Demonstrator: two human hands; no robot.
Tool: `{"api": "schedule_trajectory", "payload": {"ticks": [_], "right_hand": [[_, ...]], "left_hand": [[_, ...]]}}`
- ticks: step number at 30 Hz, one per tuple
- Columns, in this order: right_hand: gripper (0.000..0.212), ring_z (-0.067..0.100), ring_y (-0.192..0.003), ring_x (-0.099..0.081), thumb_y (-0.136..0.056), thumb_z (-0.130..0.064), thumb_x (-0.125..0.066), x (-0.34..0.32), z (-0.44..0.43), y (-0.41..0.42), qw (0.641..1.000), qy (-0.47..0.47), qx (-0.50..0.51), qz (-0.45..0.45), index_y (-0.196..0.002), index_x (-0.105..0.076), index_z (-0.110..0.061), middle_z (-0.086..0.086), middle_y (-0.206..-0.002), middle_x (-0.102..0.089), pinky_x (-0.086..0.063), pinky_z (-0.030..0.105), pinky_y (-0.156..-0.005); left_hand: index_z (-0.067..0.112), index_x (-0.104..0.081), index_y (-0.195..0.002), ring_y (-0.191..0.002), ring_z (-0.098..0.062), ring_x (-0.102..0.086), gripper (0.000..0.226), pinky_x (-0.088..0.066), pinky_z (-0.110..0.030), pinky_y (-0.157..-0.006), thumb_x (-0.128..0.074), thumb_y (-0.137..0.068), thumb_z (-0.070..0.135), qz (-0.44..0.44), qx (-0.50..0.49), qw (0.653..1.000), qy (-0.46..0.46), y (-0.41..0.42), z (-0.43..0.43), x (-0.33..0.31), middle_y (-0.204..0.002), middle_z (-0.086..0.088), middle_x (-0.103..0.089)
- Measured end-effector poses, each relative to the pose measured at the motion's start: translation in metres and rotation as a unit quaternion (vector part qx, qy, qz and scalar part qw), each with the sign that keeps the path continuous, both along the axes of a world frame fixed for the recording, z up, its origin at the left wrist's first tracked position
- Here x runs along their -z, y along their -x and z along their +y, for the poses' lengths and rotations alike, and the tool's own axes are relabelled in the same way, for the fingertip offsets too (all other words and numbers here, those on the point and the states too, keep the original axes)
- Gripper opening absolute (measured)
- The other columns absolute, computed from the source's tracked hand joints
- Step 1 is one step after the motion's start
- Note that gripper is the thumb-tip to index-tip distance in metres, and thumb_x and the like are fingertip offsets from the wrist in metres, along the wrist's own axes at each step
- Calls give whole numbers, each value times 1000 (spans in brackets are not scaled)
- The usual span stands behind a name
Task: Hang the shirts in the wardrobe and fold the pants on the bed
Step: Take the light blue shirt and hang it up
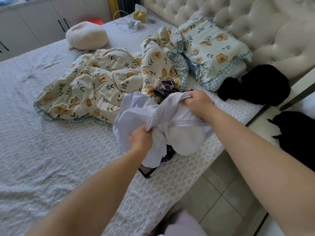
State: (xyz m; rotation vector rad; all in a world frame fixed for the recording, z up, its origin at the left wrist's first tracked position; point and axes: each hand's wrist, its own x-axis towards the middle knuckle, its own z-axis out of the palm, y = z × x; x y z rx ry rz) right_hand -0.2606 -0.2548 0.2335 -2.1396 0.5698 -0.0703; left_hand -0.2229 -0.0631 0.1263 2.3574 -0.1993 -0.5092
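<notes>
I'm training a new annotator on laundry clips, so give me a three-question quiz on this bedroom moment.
1. True or false: the left hand and the right hand both grip the pale garment.
2. What lies partly under that garment? A) a dark patterned garment B) a towel C) a book
3. Fill in: the black garment lies on the bed beside the floral ____.

Key: 1 true; 2 A; 3 pillow.
</notes>
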Motion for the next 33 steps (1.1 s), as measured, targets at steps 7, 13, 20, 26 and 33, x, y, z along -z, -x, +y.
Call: {"api": "schedule_trajectory", "payload": {"ticks": [7,13,20,26,33], "right_hand": [[20,24,-98,-59,-87,-11,-53,15,-47,13,987,120,110,16,-99,-70,-14,7,-103,-68,-39,25,-75],[39,14,-109,-51,-86,-16,-60,29,-22,20,999,2,-11,52,-124,-56,-24,-2,-122,-57,-40,26,-81],[30,18,-94,-52,-76,-36,-70,37,32,13,981,61,-146,108,-104,-60,-32,-3,-101,-59,-43,32,-80],[24,15,-61,-40,-88,-17,-58,4,29,-2,983,-33,-134,119,-70,-60,-2,7,-66,-48,-28,28,-54],[15,22,-80,-55,-87,-19,-56,-12,35,-23,980,-43,-73,181,-83,-62,-5,10,-84,-60,-43,23,-61]], "left_hand": [[18,-63,-95,-94,-25,-60,21,-49,-35,-82,-45,-99,27,118,58,985,110,-37,9,-47,-98,-7,-66],[23,-65,-100,-95,-24,-61,21,-50,-37,-87,-47,-98,34,173,75,977,103,-50,1,-83,-103,-6,-66],[34,-63,-80,-76,-11,-61,23,-47,-23,-60,-48,-96,38,147,111,978,99,-53,-2,-98,-80,7,-66],[16,-65,-110,-95,-17,-57,20,-45,-25,-80,-57,-91,16,-56,25,997,44,-79,13,-89,-102,0,-65],[23,-33,-144,-133,-17,-31,83,-27,-36,-109,-67,-75,56,-178,169,964,103,-19,9,-55,-147,0,-37]]}}
